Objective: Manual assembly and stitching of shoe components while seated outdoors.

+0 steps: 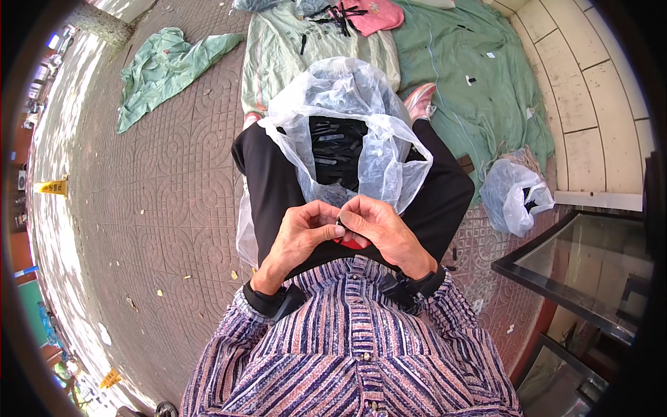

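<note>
My left hand (pixel 308 231) and my right hand (pixel 373 226) meet above my lap with their fingers pinched together. Between the fingertips is a small black piece (pixel 340 222), mostly covered, so its kind does not show. Something red (pixel 351 243) shows just under the fingers. In front of the hands, between my knees, a translucent white plastic bag (pixel 396 163) stands with its mouth wide. Many thin black strip-like pieces (pixel 336 149) lie inside it.
Green sheets (pixel 458 97) cover the ground ahead, with black pieces and a pink cloth (pixel 375 15) on the pale one. A second plastic bag (pixel 513 198) sits right of my knee. A black-framed glass panel (pixel 577 257) stands at the right. Green cloth (pixel 167 73) lies left.
</note>
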Available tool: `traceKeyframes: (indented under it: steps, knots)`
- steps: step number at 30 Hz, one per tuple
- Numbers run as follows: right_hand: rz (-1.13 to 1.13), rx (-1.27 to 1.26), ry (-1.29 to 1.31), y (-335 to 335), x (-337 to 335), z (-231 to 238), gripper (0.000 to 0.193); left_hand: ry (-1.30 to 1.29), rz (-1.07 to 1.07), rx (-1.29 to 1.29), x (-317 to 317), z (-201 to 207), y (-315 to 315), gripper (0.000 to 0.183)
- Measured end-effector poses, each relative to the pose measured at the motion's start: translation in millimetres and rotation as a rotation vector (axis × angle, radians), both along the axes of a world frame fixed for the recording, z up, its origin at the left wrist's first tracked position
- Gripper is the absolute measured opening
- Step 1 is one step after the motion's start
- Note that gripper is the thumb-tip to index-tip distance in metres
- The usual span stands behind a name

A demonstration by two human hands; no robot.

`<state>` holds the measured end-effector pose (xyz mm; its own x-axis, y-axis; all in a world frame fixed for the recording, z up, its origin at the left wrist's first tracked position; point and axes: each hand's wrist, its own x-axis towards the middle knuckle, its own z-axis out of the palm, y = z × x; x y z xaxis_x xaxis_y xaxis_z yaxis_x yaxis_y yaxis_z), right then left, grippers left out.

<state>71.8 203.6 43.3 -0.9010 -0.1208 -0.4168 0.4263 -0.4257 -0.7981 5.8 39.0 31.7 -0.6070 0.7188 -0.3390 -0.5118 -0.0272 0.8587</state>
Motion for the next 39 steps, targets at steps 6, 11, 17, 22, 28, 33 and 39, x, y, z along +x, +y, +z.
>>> traceKeyframes:
  steps: [6,11,17,22,28,33,39]
  knots:
    - [-0.086,-0.061,-0.097,2.0,3.5,-1.8,0.025,0.099,0.004,-0.108,6.5,6.7,5.3,0.018]
    - [-0.133,-0.1,-0.073,6.8,6.9,-3.8,0.03,0.09,0.018,-0.048,10.4,0.7,6.4,0.017]
    - [0.05,-0.095,-0.156,17.9,2.0,-4.6,0.032,0.346,-0.077,-0.153,7.2,16.8,7.8,0.014]
    - [0.348,-0.155,-0.146,18.0,10.0,-2.1,0.032,0.52,-0.216,-0.212,-1.1,15.0,2.3,0.015]
    - [0.096,-0.228,-0.073,14.0,18.2,-13.4,0.03,0.124,-0.183,0.051,3.1,7.5,14.7,0.044]
    - [0.005,0.178,0.021,9.8,23.1,-13.5,0.037,0.066,-0.185,-0.023,5.8,3.6,18.9,0.034]
    - [0.039,0.05,-0.037,22.5,23.0,-6.9,0.034,0.046,-0.072,-0.045,6.5,4.9,20.6,0.024]
